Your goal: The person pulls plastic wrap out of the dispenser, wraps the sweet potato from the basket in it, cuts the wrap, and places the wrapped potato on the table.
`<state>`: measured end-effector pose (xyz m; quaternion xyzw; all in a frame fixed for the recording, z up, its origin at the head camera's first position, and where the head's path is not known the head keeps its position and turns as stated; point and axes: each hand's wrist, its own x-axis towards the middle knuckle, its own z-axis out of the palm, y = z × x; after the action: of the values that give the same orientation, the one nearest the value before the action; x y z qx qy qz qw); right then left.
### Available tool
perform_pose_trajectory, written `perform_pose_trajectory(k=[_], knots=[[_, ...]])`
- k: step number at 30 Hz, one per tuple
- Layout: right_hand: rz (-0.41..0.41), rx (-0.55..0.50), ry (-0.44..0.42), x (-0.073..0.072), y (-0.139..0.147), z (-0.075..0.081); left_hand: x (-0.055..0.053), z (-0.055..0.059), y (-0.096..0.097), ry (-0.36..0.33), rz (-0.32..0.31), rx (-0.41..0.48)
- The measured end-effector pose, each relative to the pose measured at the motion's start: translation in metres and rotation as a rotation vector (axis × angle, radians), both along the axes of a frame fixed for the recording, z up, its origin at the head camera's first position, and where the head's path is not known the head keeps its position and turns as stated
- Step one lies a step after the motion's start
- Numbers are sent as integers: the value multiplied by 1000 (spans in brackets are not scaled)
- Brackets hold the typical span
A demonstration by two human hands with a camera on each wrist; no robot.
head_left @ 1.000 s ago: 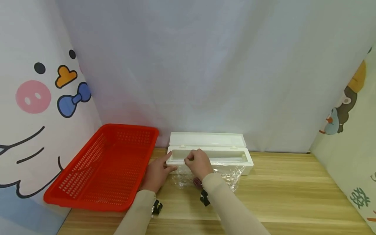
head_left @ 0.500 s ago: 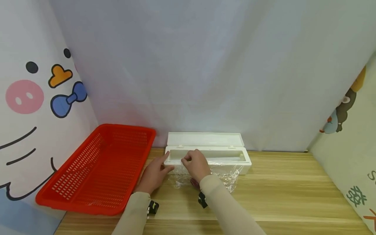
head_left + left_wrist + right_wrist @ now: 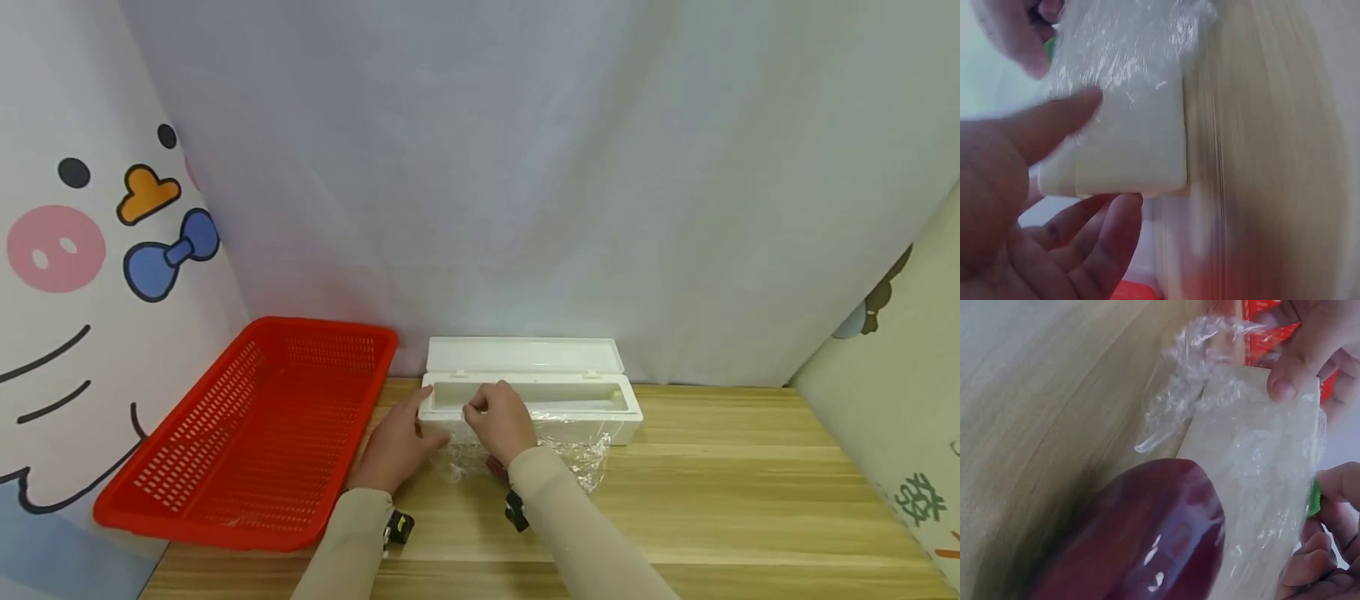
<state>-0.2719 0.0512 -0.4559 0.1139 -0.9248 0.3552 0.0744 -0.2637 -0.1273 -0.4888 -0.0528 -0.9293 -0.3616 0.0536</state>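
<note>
A long white cling film box (image 3: 532, 430) stands on the table with its lid raised. Clear cling film (image 3: 585, 457) hangs crumpled over its front. My left hand (image 3: 396, 446) holds the box's left end, thumb on the front face and fingers behind the end, best seen in the left wrist view. At the front rim, my right hand (image 3: 507, 421) pinches a small green slider (image 3: 1314, 499), mostly hidden by the fingers. Under the right wrist lies a glossy, dark red, rounded object (image 3: 1166, 531); its kind is unclear. The roll inside the box is partly visible.
A red perforated plastic basket (image 3: 300, 537) stands left of the box, close to the left forearm. Behind the box hangs a pale curtain (image 3: 525, 208). Wood-grain tabletop (image 3: 750, 483) extends to the right.
The head view has turned slightly. My left thumb has shifted a little down the box's front. The right hand keeps its place at the rim.
</note>
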Motion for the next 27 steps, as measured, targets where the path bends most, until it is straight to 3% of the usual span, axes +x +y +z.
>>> perform_pose_trajectory(k=[4, 8, 13, 27], knots=[[1, -32, -35, 1, -3, -1, -2, -1, -1, 43, 35, -19], [7, -13, -11, 2, -5, 0, -3, -2, -3, 42, 40, -32], [-10, 42, 55, 3, -2, 1, -6, -1, -2, 56, 35, 22], [-25, 34, 44, 3, -1, -2, -4, -3, -3, 56, 25, 139]])
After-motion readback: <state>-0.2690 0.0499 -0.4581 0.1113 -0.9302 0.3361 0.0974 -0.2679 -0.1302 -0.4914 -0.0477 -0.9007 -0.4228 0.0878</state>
